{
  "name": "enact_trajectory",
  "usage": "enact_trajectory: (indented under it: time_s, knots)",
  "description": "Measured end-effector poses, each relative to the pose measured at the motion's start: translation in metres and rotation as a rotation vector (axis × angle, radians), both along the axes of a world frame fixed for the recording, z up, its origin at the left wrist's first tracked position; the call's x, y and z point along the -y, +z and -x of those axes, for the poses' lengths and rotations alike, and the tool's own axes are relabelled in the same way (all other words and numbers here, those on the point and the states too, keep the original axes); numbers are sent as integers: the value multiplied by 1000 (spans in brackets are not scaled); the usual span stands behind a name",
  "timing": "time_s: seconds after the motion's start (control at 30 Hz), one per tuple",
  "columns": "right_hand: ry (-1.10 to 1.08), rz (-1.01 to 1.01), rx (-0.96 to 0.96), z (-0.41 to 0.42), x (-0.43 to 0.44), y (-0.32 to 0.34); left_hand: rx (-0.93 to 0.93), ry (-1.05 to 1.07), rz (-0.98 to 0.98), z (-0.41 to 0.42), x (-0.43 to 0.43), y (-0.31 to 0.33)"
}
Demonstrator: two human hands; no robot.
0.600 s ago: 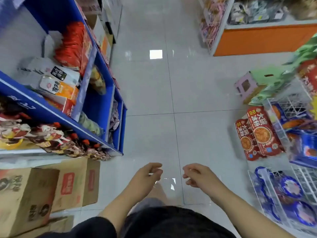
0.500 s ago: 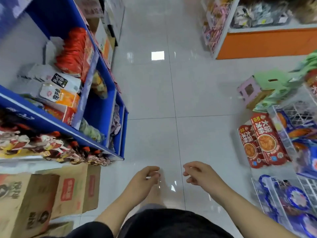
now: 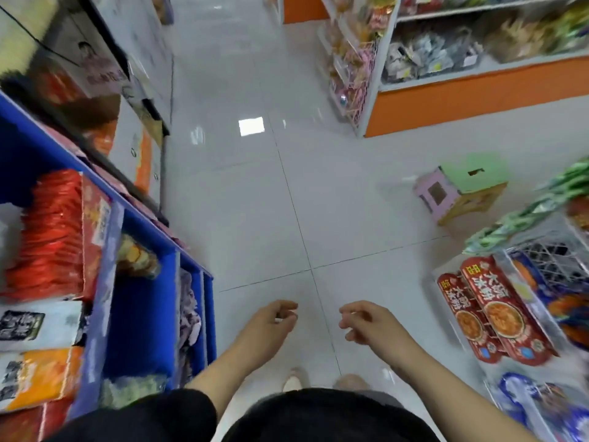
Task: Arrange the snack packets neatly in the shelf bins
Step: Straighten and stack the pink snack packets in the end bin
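My left hand (image 3: 271, 327) and my right hand (image 3: 369, 323) hang in front of me over the tiled aisle floor, fingers loosely curled, holding nothing. On my left stands a blue shelf (image 3: 149, 301) with divided bins; one holds a stack of red snack packets (image 3: 51, 234), below it lie white and orange packets (image 3: 35, 346). On my right, clear and wire bins hold red noodle packets (image 3: 497, 314), blue packets (image 3: 535, 406) and green packets (image 3: 535, 212).
A pink, green and yellow folding stool (image 3: 459, 189) stands on the floor ahead to the right. An orange-based shelf (image 3: 478, 90) with a pink wire rack (image 3: 347, 68) closes the far right. My feet (image 3: 296, 381) show below my hands on the white tiles.
The view has tilted up and forward down the aisle; the cardboard boxes at lower left have left the frame. Both hands stay empty in front of me.
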State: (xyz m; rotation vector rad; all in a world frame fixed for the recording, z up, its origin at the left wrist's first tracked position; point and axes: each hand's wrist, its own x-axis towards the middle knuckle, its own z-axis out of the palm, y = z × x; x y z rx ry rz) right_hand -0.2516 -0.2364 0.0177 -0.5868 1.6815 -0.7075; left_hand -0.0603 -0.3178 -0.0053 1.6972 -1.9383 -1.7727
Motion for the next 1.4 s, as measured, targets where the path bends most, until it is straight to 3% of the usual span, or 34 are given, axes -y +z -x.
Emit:
enact_trajectory:
  time_s: [0.33,0.6,0.9,1.17,1.4]
  knots:
    - [-223,-47,41,110,94,-18,-50,-199,38,151,140,7]
    - [-216,-30,-12,230,212,-6,-46,-210,34,253,240,16]
    - [-283,11,-2,306,342,-6,-30,-210,-7,317,361,-3]
    - [-384,-28,10,365,453,-6,-4,-387,-8,407,510,1]
    - [-593,-77,3,427,488,-5,0,-600,7,526,590,10]
